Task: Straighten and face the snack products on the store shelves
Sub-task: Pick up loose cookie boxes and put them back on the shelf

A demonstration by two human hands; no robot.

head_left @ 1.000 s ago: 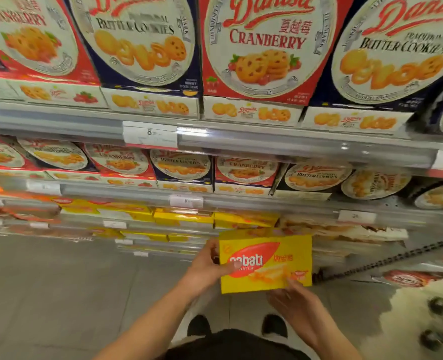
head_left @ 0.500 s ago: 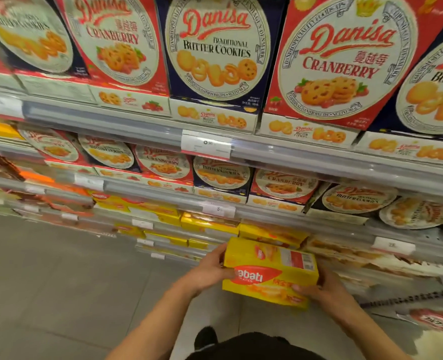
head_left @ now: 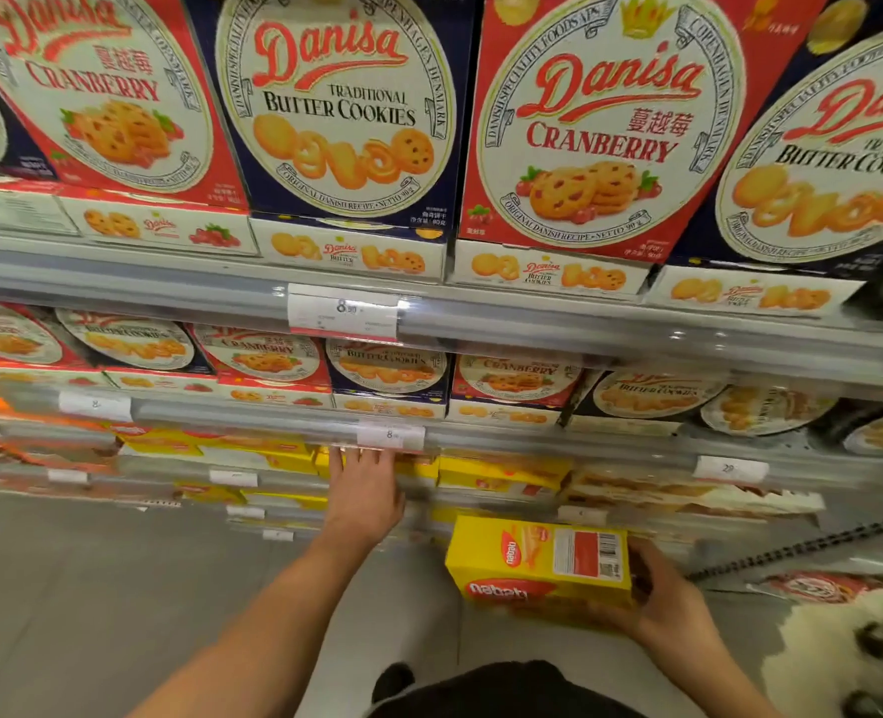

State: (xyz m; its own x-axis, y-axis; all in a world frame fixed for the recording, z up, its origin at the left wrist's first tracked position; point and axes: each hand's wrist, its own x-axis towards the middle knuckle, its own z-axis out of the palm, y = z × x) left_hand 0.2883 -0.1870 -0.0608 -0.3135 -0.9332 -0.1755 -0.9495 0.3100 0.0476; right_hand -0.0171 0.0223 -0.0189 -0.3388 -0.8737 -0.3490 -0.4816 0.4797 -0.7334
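From the head view, I see my left hand (head_left: 364, 492) reaching into the shelf of yellow boxes (head_left: 501, 471), fingers (head_left: 359, 458) straight and spread, their tips just under the price strip at the front edges of those boxes; I cannot tell whether they press on a box or only hover at it. My right hand (head_left: 662, 608) grips 1 yellow wafer box (head_left: 537, 562) out in front of the shelves, fingers curled round its right end and under it. The box is tilted, its top panel toward me with a white and red label and a barcode; "nabati" reads on a red oval on that panel and again on the front face below.

On the top shelf I count 5 large cookie boxes, alternating red and blue. From the left, the red box (head_left: 102, 95) reads "Danisa CRANBERRY", the blue box (head_left: 341, 106) "Danisa TRADITIONAL BUTTER COOKIES", with "ORIGINAL DANISH RECIPE" and "NETTO 90" on its ring. The next red box (head_left: 600, 132) repeats the cranberry wording with Chinese characters, and a second blue box (head_left: 833, 163) sits at the right, cut off by the frame. A sliver of another shows at far left.

The shelf below holds smaller Danisa boxes (head_left: 387, 370) in the same 2 colours, too blurred to count surely. A price tag (head_left: 343, 310) on the rail reads "8"; a lower tag (head_left: 390, 435) also "8", and one at right (head_left: 729, 467) "29".
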